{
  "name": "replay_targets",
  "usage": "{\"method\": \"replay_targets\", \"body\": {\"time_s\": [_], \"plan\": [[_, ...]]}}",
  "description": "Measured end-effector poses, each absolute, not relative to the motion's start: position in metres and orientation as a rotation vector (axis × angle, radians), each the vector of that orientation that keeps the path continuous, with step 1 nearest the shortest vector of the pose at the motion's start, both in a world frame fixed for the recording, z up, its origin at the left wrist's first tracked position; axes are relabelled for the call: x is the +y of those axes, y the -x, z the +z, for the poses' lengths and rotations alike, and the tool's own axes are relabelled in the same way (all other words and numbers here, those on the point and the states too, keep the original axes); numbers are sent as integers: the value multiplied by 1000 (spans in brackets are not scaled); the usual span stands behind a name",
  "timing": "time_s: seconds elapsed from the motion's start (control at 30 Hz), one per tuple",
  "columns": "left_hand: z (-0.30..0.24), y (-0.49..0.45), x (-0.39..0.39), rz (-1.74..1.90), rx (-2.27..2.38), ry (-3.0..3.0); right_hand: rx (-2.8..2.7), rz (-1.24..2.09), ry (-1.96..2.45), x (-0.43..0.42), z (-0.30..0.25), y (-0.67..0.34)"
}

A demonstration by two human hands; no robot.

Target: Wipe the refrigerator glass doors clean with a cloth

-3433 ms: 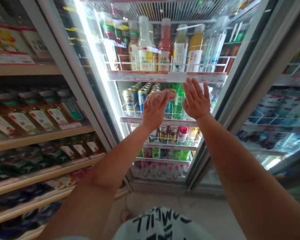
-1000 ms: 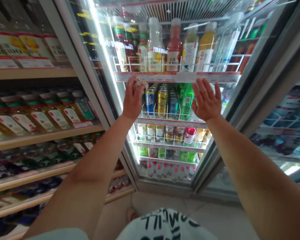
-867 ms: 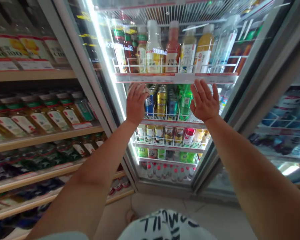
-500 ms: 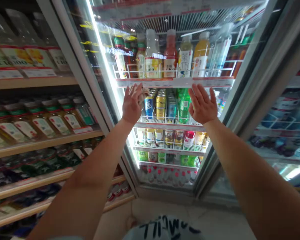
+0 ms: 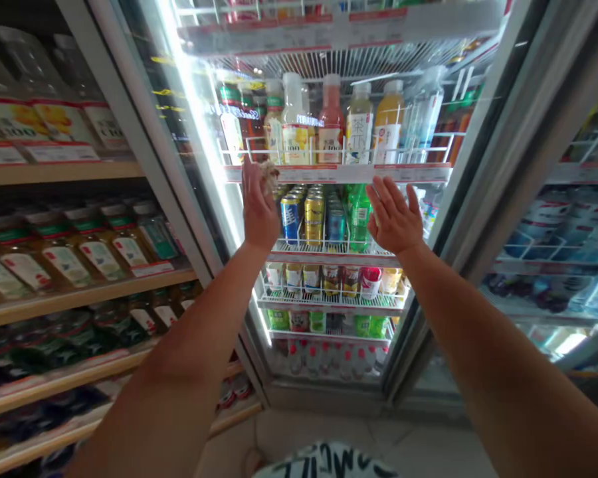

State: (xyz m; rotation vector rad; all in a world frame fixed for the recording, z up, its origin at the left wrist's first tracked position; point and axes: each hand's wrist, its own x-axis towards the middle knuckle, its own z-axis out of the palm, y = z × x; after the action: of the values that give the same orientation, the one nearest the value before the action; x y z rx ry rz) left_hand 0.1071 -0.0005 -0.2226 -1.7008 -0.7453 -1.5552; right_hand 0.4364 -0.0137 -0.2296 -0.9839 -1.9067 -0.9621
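Observation:
My left hand (image 5: 260, 209) is raised in front of a lit drinks fridge and holds a crumpled beige cloth (image 5: 269, 176). The cloth shows beyond the fingers on the right side of the hand, near the shelf strip; the rest of it is hidden. My right hand (image 5: 395, 218) is up at about the same height, palm forward, fingers stretched, with nothing in it. Reflections lie on the glass door (image 5: 299, 119) before the hands; I cannot tell if the right palm touches it. Behind the glass stand a gold can (image 5: 313, 219), a blue can (image 5: 290, 219) and green bottles (image 5: 360, 219).
Wooden shelves (image 5: 80, 302) with rows of bottles stand close on the left. A metal door frame (image 5: 498, 199) runs down the right, with another cooler beyond it. More bottles (image 5: 331, 126) fill the fridge's upper shelf. Pale floor (image 5: 289, 431) lies below.
My left hand has turned more edge-on, with the cloth at its fingertips. My right hand keeps its spread pose. The view has tilted slightly upward, showing more of the top shelf.

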Motion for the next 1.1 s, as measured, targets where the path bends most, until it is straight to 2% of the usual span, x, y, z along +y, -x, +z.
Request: {"method": "replay_targets", "body": {"time_s": [0.07,0.2,0.27,0.43,0.53,0.67,0.9,1.0,1.1], "plan": [[-235,-113,-5,-1576,-758,1718,-1905,-944,990,-15,-229,-436],[-275,-119,-17,-1243,-652,1923,-1911,-933,986,-15,-229,-436],[-271,-114,-18,-1199,-621,1950,-1922,-926,988,-14,-229,-436],[-223,-101,-11,-1377,-796,1763,-1923,-929,981,-13,-230,-437],[-237,-109,-14,-1359,-813,1743,-1915,-930,972,-13,-230,-436],[-266,-118,-17,-1149,-668,1889,-1903,-960,960,-13,-230,-436],[-201,-116,-4,-1320,-710,1760,-1904,-945,953,-13,-231,-437],[-221,-132,-12,-1273,-640,1836,-1911,-935,957,-14,-230,-436],[-249,-140,-23,-976,-459,2053,-1910,-948,965,-14,-230,-436]]}}
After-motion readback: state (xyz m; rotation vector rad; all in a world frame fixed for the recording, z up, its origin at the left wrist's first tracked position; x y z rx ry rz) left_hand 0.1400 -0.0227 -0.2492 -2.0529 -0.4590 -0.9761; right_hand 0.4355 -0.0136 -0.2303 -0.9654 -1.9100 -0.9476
